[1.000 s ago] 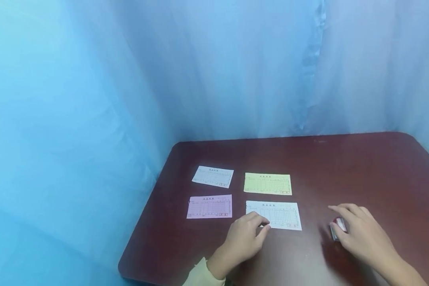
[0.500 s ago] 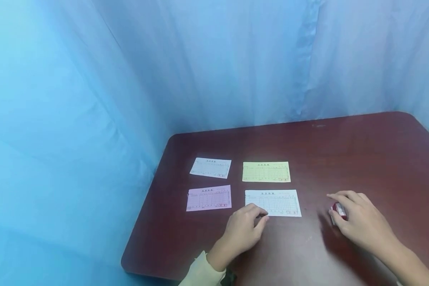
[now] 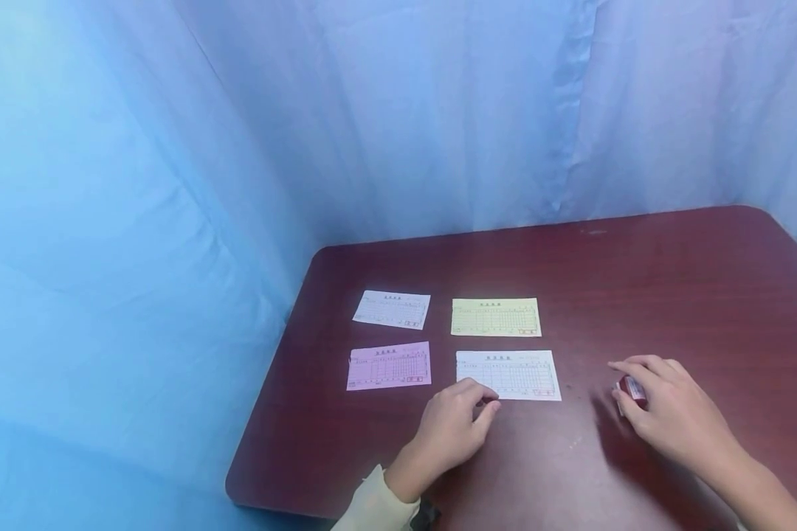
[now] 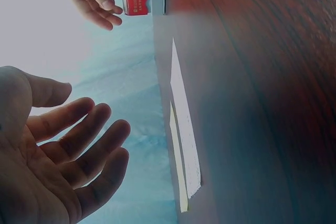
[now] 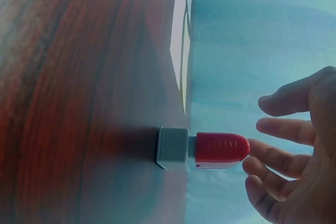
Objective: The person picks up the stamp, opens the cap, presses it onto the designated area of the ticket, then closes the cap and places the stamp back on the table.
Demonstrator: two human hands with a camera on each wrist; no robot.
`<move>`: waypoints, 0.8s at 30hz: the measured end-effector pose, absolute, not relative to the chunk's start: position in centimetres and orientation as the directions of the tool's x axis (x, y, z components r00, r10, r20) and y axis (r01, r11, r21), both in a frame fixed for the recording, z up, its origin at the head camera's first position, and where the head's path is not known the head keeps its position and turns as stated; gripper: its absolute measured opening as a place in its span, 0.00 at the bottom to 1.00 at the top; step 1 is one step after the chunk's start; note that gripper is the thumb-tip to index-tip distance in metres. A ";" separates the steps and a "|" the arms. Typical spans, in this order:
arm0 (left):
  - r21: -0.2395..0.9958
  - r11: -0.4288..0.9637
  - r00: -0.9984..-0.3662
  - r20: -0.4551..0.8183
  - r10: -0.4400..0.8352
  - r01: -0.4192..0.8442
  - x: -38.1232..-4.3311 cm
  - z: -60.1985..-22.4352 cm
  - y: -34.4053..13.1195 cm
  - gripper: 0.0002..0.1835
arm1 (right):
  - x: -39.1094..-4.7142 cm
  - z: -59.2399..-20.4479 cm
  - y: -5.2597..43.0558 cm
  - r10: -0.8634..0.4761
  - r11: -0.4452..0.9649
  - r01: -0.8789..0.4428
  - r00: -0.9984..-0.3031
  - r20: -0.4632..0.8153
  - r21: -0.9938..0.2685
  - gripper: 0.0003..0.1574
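Note:
A self-inking stamp with a red handle (image 5: 220, 148) and a grey base (image 5: 173, 148) stands upright on the table. My right hand (image 3: 680, 413) hovers over it with loosely bent, spread fingers, one fingertip right at the handle's top in the right wrist view. Relaxed and holding nothing, my left hand (image 3: 454, 428) is above the near left corner of a white printed slip (image 3: 510, 372). In the left wrist view its fingers (image 4: 97, 169) curve softly in the air. A small red mark shows in that slip's lower right corner.
Behind the white slip lies a yellow slip (image 3: 496, 318). To the left are a pink slip (image 3: 390, 366) and a pale slip (image 3: 392, 310), both with red corner marks. Blue curtains (image 3: 438, 133) hang along the back and left of the dark reddish table (image 3: 671, 280).
The head view has tilted, so the slips, stamp and table appear higher in it than a second ago. Both hands keep almost the same pose.

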State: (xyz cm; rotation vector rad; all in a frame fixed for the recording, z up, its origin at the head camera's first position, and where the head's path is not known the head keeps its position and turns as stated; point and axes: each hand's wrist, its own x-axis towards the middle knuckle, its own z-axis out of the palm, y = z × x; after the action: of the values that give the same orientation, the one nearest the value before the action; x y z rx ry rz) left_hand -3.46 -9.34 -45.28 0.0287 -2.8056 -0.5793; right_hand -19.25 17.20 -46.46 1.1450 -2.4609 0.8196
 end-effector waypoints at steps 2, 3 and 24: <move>0.394 0.919 -0.962 0.260 -0.081 0.029 -3.5 -45.3 -9.4 0.07 | -19.4 -46.4 17.3 -0.600 0.525 -0.764 -0.645 0.473 -0.375 0.24; 0.395 0.918 -0.963 0.256 -0.086 0.023 -3.5 -45.3 -9.4 0.07 | -19.4 -46.4 17.3 -0.601 0.528 -0.761 -0.648 0.468 -0.377 0.24; 0.374 0.927 -0.961 0.261 -0.093 0.012 -3.3 -45.7 -9.2 0.07 | -18.3 -46.8 17.4 -0.605 0.513 -0.780 -0.624 0.494 -0.358 0.25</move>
State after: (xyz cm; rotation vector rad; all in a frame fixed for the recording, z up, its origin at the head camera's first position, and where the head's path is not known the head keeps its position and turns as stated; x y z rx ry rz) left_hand -3.26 -9.22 -45.68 0.0603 -2.8101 -0.5475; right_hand -18.34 17.41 -46.81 1.1594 -2.4514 0.8090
